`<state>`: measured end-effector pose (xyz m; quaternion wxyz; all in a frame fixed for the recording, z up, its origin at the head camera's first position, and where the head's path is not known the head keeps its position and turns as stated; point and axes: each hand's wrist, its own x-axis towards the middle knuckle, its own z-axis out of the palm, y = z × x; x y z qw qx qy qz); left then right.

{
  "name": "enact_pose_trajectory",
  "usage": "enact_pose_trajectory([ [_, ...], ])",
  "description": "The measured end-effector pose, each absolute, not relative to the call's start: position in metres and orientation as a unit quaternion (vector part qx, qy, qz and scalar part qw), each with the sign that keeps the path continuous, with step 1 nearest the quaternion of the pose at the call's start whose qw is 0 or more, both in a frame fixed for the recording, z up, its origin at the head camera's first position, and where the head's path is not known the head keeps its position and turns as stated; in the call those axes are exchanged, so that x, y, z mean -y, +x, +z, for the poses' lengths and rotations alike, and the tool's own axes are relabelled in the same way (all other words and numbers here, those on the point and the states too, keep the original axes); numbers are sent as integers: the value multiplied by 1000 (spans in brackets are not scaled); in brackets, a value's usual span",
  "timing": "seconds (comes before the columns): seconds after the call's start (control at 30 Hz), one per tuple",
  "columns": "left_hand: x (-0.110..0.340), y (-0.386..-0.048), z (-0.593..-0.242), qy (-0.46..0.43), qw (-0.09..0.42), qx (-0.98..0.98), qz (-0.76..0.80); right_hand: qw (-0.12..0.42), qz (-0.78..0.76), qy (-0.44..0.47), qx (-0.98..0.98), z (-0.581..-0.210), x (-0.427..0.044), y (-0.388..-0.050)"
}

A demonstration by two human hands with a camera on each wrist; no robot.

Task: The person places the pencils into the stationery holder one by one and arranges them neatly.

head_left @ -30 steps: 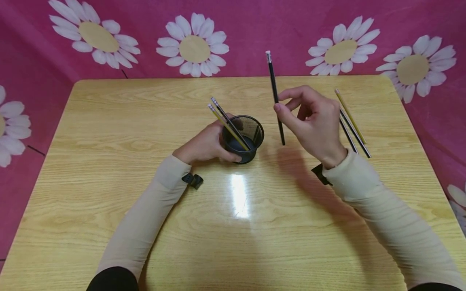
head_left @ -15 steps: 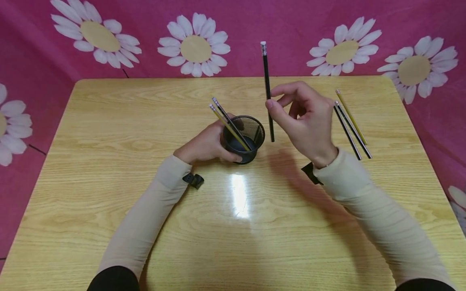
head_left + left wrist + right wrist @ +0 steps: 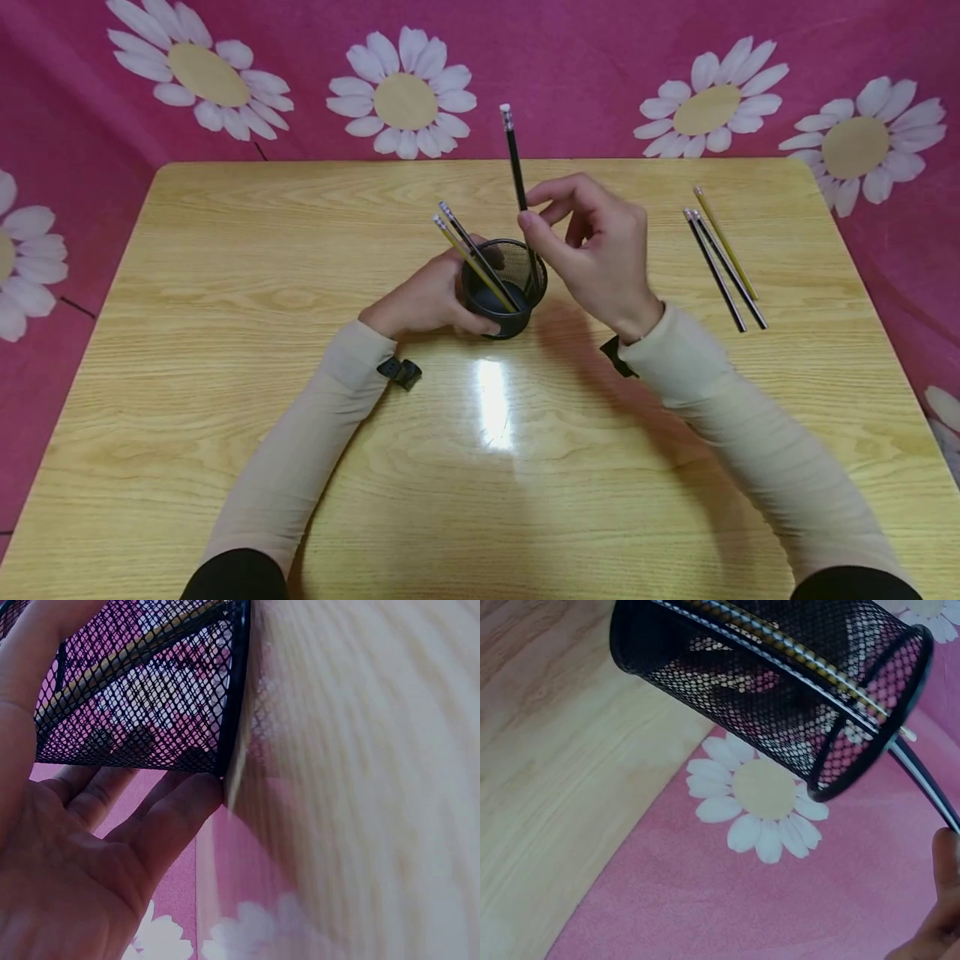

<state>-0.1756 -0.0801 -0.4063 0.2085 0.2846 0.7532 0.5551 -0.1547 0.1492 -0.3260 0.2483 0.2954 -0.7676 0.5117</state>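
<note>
A black mesh pencil cup stands on the table, and my left hand grips it around its left side. Inside lean a yellow pencil and a black pencil, eraser ends up, toward the cup's left rim. Between thumb and index finger my right hand pinches another black pencil, eraser end up. Its lower part is inside the cup near the right rim. In the right wrist view the mesh cup shows pencils through its wall; only part of the right hand is visible there.
To the right on the wooden table lie two black pencils side by side and a yellow pencil. A pink cloth with white daisies hangs behind the table's far edge.
My right hand has moved left with the black pencil, from beside the cup to over it, and the pencil's lower end has entered the cup. The left hand and cup stay put.
</note>
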Motion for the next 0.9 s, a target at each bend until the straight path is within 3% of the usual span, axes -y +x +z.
enact_pose_trajectory([
  [0.9, 80, -174, -405, 282, 222, -745, 562, 188, 450, 273, 829, -350, -141, -157],
])
